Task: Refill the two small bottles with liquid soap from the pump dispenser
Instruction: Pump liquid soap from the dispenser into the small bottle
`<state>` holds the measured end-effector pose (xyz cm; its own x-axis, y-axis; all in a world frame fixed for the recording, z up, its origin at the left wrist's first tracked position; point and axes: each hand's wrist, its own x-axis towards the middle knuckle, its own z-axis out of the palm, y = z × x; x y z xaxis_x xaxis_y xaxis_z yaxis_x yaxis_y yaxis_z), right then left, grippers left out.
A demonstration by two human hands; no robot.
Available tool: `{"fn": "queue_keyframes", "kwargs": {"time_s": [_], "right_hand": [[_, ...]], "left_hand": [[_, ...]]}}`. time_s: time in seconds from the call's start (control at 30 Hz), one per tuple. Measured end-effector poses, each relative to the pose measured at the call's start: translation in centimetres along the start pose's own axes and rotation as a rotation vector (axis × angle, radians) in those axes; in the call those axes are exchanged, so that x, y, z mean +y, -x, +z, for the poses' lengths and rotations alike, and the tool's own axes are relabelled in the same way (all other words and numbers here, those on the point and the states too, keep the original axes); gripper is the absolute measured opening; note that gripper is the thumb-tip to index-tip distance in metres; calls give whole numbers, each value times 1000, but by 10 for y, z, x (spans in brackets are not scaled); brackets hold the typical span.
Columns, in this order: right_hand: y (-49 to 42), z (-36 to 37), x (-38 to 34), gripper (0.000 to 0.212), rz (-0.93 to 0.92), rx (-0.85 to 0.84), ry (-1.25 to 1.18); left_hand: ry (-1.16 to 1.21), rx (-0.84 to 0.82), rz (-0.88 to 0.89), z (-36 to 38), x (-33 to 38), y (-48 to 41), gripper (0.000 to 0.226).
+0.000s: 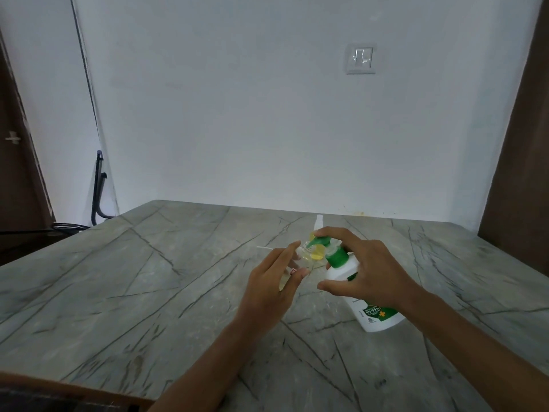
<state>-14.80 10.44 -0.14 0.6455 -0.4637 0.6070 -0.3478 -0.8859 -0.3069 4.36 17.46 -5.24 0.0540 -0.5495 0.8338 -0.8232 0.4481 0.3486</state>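
A white pump dispenser (371, 310) with a green pump head leans toward the left over the grey marble table (148, 278). My right hand (365, 269) grips its body, with the index finger on top of the green pump. My left hand (276, 281) holds a small clear bottle (297, 263), its mouth right at the green spout. Behind the spout stands a second small bottle (317, 242) with yellow liquid soap in it and a white cap. Much of the held bottle is hidden by my fingers.
A thin white tube (264, 247) lies on the table just left of the bottles. The table meets a white wall at the back. A dark chair frame (98, 191) stands beyond the table's left corner, and a brown door (517, 144) sits at the right.
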Motion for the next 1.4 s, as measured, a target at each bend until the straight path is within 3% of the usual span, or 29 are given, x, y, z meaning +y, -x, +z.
{"fn": "queue_keyframes", "kwargs": {"time_s": [0.13, 0.77, 1.13, 1.4], "right_hand": [[1, 0, 0, 88, -18, 21, 28], [-3, 0, 3, 69, 45, 25, -84], [-1, 0, 2, 85, -42, 19, -31], [-4, 1, 5, 75, -14, 7, -60]], "left_hand": [[11, 0, -8, 0, 2, 0, 44], [15, -45, 15, -2, 0, 0, 43], [24, -7, -27, -3, 3, -1, 42], [34, -12, -30, -3, 3, -1, 45]]}}
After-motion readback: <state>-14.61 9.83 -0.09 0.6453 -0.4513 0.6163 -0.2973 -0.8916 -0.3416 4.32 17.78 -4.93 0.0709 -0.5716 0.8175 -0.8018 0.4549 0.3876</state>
